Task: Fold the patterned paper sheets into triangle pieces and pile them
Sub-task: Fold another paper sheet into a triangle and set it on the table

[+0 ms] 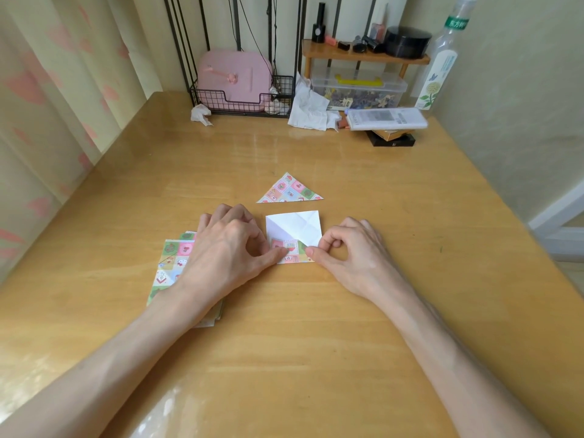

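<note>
on the table (316, 327) we see the sheet being folded (295, 235) between our left hand (227, 245) and right hand (350, 251), a finished triangle (289, 190) just beyond, the paper stack (172, 263) to the left under our left hand.

2 forearms came in from the lower edge, the left forearm (110, 352) and the right forearm (442, 343), both bare along their whole visible length. The left hand (227, 245) and the right hand (350, 251) were bare as well, slim-fingered, with knuckles and tendons standing out on their backs. The 2 thumbnails in view looked short.
</note>
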